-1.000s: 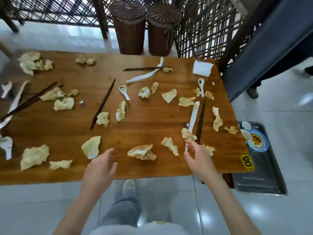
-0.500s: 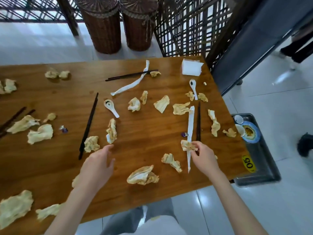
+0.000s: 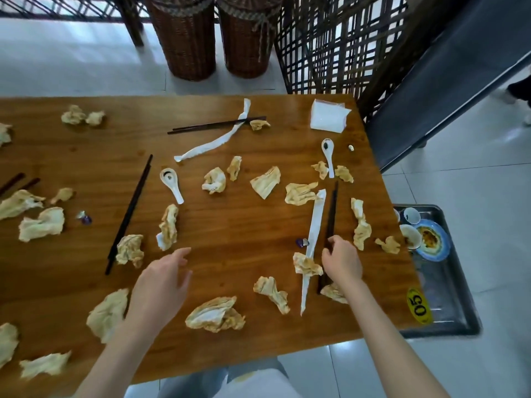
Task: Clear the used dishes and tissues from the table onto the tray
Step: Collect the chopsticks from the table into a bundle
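**Littered tabletop, tray on the floor to the right**

Head view: a brown wooden tabletop (image 3: pixel 244 234) is strewn with crumpled, stained tissues (image 3: pixel 214 314), white ceramic spoons (image 3: pixel 171 183), long white paper sleeves (image 3: pixel 314 225) and several pairs of dark chopsticks (image 3: pixel 129 214). A stack of clean white napkins (image 3: pixel 327 117) lies at the far right corner. A yellow oval sticker (image 3: pixel 419 305) at the near right corner reads "05".

The floor is pale glossy tile. Beyond the tabletop stand two brown wicker baskets (image 3: pixel 188 38) and a dark lattice screen (image 3: pixel 339 44).

The metal tray (image 3: pixel 448 300) sits low beside the tabletop's right edge, holding a blue-rimmed plate (image 3: pixel 434 239) with food residue and small white cups (image 3: pixel 411 215).

The right hand (image 3: pixel 342 261) has its fingers curled round the near end of one pair of dark chopsticks (image 3: pixel 332 214), beside a paper sleeve. The left hand (image 3: pixel 161 285) hovers over the tabletop with fingers relaxed and spread, gripping nothing, near a tissue (image 3: pixel 107 314).
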A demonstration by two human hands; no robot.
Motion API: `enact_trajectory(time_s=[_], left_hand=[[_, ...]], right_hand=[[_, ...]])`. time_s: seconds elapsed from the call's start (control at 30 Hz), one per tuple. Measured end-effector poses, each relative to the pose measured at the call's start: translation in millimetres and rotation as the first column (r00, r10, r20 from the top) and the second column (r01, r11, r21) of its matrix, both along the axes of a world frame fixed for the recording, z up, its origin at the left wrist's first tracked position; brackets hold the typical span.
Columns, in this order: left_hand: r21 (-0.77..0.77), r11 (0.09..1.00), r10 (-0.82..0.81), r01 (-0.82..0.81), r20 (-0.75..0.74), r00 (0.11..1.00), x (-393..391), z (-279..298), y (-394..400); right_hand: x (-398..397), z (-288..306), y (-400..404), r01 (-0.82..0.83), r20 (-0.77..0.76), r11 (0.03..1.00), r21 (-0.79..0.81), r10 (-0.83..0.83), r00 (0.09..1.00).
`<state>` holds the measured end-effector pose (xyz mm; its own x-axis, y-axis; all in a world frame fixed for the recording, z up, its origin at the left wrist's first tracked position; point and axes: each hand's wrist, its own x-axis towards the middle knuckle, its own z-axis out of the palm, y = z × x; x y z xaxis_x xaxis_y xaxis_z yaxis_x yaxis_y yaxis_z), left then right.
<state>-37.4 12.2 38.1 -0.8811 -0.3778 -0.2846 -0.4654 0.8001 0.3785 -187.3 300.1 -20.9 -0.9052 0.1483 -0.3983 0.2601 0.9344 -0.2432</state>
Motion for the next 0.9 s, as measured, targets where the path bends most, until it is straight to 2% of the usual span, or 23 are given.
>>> enact_trajectory(time_s=[0.13, 0.27, 0.9], left_hand=[[0.008, 1.000, -0.019, 0.019, 0.011, 1.000, -2.2, -5.1, 13.1], [0.005, 1.000, -0.008, 0.008, -0.013, 1.000, -4.2, -5.8, 26.3], [-0.035, 0.982, 0.183, -0.184, -0.031, 0.983, 33.1, -11.4, 25.8]], right_hand=[[-11.2, -7.1, 7.0, 0.064, 0.048, 0.998, 0.029, -0.065, 0.997], [-16.1, -16.1, 9.3, 0.017, 0.119, 0.996, 0.085, -0.027, 0.993], [-21.0, -32.4, 10.2, 0.046, 0.051, 0.998, 0.034, -0.048, 0.998]])
